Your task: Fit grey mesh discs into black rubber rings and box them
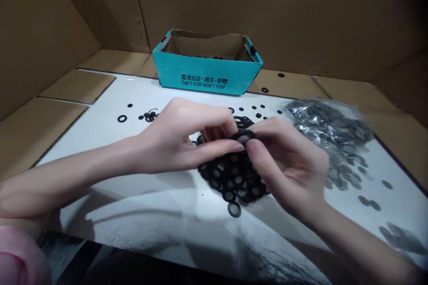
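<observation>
Between my two hands, above the white table, is a black ring point(246, 135) with a grey middle. My left hand point(190, 136) pinches its left edge between thumb and bent fingers. On the opposite edge, the thumb and fingertips of my right hand point(289, 160) are closed too. Just below lies a pile of black rings point(230, 178), many with grey centres, partly hidden by both hands. One loose ring point(234, 209) has come to rest at the near side of the pile.
A turquoise box point(207, 73) with dark pieces inside stands at the back. To the right are a clear plastic bag point(327, 120) of discs and scattered grey discs point(344, 173). Small black pieces point(150, 116) and a ring point(122, 119) lie left. Cardboard walls point(267, 13) enclose the table.
</observation>
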A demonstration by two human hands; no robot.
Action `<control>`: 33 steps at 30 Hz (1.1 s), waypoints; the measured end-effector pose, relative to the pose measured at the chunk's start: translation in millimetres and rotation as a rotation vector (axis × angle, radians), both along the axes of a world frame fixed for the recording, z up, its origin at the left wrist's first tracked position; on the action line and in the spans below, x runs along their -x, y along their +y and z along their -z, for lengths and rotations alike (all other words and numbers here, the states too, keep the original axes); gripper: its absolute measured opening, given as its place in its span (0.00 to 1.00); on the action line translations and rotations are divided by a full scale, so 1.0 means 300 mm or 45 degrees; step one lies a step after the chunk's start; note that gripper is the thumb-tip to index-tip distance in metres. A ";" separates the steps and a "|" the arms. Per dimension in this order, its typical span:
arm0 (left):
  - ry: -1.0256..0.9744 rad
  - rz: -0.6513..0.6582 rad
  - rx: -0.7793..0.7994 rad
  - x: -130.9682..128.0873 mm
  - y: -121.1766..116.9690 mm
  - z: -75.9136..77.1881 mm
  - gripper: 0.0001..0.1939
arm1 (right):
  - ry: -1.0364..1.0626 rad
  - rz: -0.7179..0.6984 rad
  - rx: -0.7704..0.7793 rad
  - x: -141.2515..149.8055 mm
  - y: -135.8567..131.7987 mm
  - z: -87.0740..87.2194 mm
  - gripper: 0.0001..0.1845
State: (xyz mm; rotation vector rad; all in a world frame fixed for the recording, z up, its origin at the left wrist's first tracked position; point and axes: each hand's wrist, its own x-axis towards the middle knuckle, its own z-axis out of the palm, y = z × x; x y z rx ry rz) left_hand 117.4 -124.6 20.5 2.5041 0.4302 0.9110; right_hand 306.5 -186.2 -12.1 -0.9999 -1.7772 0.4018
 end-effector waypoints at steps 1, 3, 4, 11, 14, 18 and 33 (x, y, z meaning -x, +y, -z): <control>0.019 0.011 0.029 0.000 0.002 -0.001 0.07 | -0.050 0.004 -0.044 -0.003 0.002 -0.005 0.06; 0.063 0.023 0.044 -0.001 0.004 -0.001 0.06 | -0.116 0.008 -0.091 -0.005 0.005 -0.010 0.09; 0.088 0.023 0.037 -0.001 0.005 -0.001 0.06 | -0.131 0.009 -0.102 -0.005 0.006 -0.011 0.10; 0.129 0.053 0.094 0.002 0.002 -0.009 0.08 | -0.102 0.079 -0.092 0.008 0.000 -0.003 0.10; 0.073 0.002 0.124 -0.007 0.000 0.002 0.08 | -0.105 0.057 -0.063 0.008 -0.002 -0.004 0.09; -0.003 -0.068 0.105 -0.023 -0.004 0.035 0.08 | -0.082 0.085 -0.069 0.011 0.001 -0.004 0.09; -0.050 -0.074 -0.042 -0.030 0.016 0.065 0.11 | -0.111 0.108 -0.001 0.015 0.019 0.020 0.05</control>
